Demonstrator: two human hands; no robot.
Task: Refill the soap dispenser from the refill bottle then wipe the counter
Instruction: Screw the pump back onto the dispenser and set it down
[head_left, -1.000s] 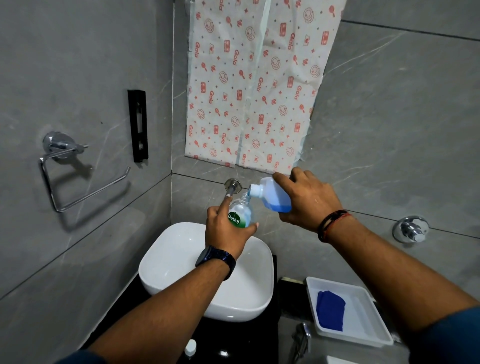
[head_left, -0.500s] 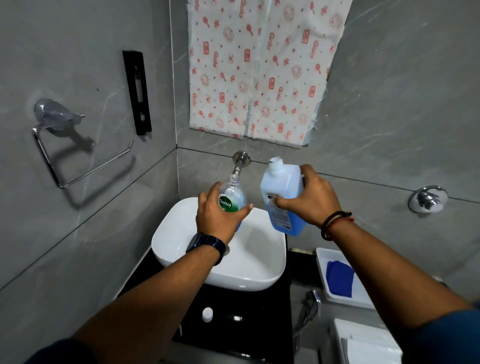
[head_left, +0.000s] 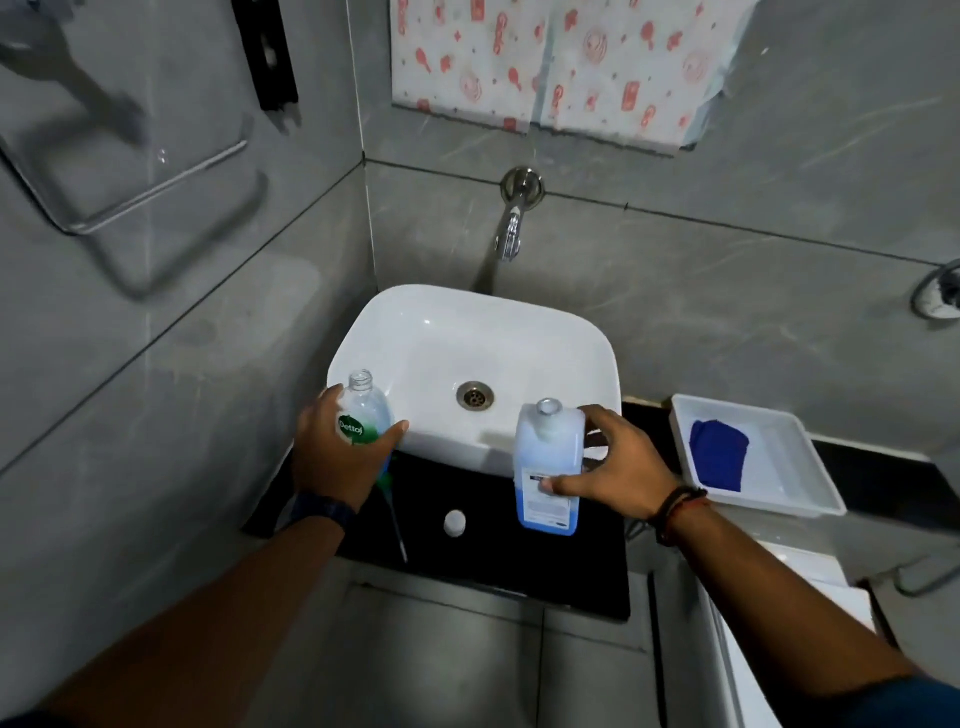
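My left hand (head_left: 332, 457) grips the clear soap dispenser bottle (head_left: 366, 413), upright with its neck open and a green label, at the basin's front left corner. My right hand (head_left: 618, 467) holds the white refill bottle (head_left: 545, 467) with blue liquid; it stands upright and uncapped on the black counter (head_left: 498, 561) in front of the basin. A white cap (head_left: 454, 522) lies on the counter between the two bottles. A green pump with its thin tube (head_left: 395, 514) lies on the counter below my left hand. A blue cloth (head_left: 719, 460) rests in a white tray (head_left: 779, 499) at the right.
The white basin (head_left: 519, 332) sits on the counter under a wall tap (head_left: 511, 228). A towel ring (head_left: 156, 192) hangs on the left wall, and a chrome valve (head_left: 937, 296) is on the right wall. A patterned sheet (head_left: 550, 67) covers the back wall.
The refill bottle went from tilted into the dispenser's neck to upright, then down onto the counter. Both hands lowered with their bottles, and the view tipped downward.
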